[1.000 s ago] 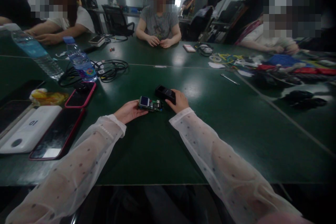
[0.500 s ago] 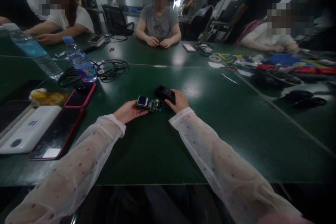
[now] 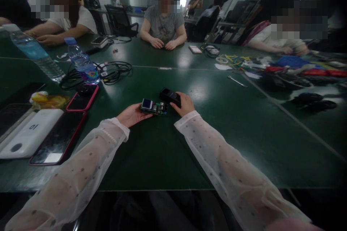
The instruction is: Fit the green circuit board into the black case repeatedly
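Note:
My left hand grips the left end of a green circuit board, which carries a small square screen facing up. Close by on the right, my right hand holds a black plastic case by its right end. The case lies slightly farther from me than the board, with a narrow gap between them. Both things are over the green table. The undersides of the board and case are hidden.
Phones, a white power bank and two bottles are at the left. Black cables lie behind. A metal tool and piled cables are at the right. People sit across the table.

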The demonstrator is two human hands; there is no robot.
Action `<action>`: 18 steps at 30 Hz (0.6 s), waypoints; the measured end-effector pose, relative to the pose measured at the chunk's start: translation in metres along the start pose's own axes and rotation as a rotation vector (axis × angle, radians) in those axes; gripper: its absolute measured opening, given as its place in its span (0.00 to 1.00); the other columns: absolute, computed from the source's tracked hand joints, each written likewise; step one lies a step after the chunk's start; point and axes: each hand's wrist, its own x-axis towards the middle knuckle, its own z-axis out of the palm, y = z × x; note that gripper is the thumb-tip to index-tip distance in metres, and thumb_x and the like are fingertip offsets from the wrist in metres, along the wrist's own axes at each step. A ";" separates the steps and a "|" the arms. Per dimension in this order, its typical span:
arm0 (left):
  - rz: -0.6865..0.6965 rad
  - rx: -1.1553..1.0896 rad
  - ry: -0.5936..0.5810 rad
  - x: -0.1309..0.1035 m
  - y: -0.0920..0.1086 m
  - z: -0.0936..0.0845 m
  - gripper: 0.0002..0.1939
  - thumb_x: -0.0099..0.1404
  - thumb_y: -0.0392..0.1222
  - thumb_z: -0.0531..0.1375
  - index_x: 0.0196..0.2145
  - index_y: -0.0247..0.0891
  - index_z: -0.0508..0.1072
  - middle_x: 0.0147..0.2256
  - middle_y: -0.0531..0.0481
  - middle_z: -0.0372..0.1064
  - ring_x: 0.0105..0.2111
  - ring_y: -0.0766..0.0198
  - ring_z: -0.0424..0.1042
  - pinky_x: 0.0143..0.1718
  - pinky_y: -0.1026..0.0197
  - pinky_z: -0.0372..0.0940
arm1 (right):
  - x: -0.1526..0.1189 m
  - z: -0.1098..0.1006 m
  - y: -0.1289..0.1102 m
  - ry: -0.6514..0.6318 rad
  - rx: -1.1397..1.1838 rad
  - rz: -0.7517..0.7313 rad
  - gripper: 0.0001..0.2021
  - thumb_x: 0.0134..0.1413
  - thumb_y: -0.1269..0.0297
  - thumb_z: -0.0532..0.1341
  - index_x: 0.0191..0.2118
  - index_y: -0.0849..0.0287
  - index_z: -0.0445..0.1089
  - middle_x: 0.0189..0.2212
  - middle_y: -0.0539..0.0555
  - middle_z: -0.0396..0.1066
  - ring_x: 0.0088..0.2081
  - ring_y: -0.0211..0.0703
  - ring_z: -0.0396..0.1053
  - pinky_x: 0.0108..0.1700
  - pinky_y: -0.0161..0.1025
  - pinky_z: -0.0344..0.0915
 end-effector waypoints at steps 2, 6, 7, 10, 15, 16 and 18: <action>-0.002 -0.014 0.004 0.000 0.000 -0.001 0.18 0.71 0.37 0.50 0.56 0.30 0.63 0.48 0.35 0.69 0.46 0.53 0.72 0.48 0.53 0.69 | 0.000 0.000 0.000 0.002 -0.001 0.003 0.28 0.53 0.53 0.58 0.57 0.59 0.57 0.51 0.65 0.65 0.52 0.63 0.63 0.46 0.62 0.64; -0.005 -0.041 0.003 -0.003 0.002 0.002 0.17 0.72 0.43 0.50 0.53 0.31 0.65 0.47 0.35 0.69 0.47 0.52 0.72 0.47 0.52 0.69 | 0.000 -0.001 -0.001 -0.002 -0.005 0.005 0.28 0.53 0.53 0.58 0.57 0.59 0.57 0.52 0.65 0.65 0.53 0.63 0.63 0.47 0.61 0.64; -0.004 -0.045 -0.004 -0.003 0.002 0.002 0.17 0.71 0.43 0.50 0.53 0.31 0.65 0.47 0.35 0.69 0.47 0.52 0.72 0.47 0.51 0.69 | 0.000 -0.001 -0.001 -0.003 -0.005 0.005 0.28 0.53 0.53 0.58 0.57 0.59 0.57 0.52 0.65 0.65 0.53 0.63 0.62 0.47 0.61 0.64; -0.004 -0.056 -0.026 -0.003 0.003 0.002 0.17 0.71 0.44 0.50 0.52 0.32 0.66 0.47 0.36 0.69 0.47 0.52 0.72 0.48 0.51 0.68 | -0.001 -0.001 -0.001 0.000 0.000 0.007 0.28 0.53 0.53 0.58 0.57 0.59 0.57 0.52 0.64 0.65 0.53 0.63 0.62 0.47 0.61 0.64; -0.017 -0.068 -0.030 -0.001 0.003 0.000 0.18 0.72 0.45 0.50 0.53 0.33 0.64 0.48 0.37 0.69 0.48 0.52 0.71 0.48 0.51 0.68 | 0.000 0.001 0.000 0.017 -0.002 -0.001 0.28 0.52 0.52 0.58 0.56 0.59 0.59 0.50 0.64 0.65 0.52 0.62 0.62 0.47 0.60 0.64; -0.018 -0.069 -0.029 -0.001 0.003 0.001 0.18 0.72 0.45 0.49 0.53 0.33 0.64 0.47 0.37 0.69 0.48 0.52 0.71 0.48 0.51 0.68 | 0.000 0.001 0.000 0.024 -0.001 -0.005 0.27 0.52 0.52 0.59 0.56 0.59 0.59 0.49 0.64 0.66 0.52 0.62 0.62 0.47 0.60 0.64; -0.019 -0.071 -0.025 -0.002 0.003 0.002 0.18 0.72 0.45 0.49 0.53 0.32 0.64 0.47 0.36 0.69 0.47 0.52 0.72 0.48 0.51 0.68 | 0.001 0.002 0.000 0.037 0.006 -0.015 0.27 0.51 0.52 0.60 0.55 0.59 0.61 0.48 0.64 0.66 0.51 0.61 0.62 0.49 0.59 0.63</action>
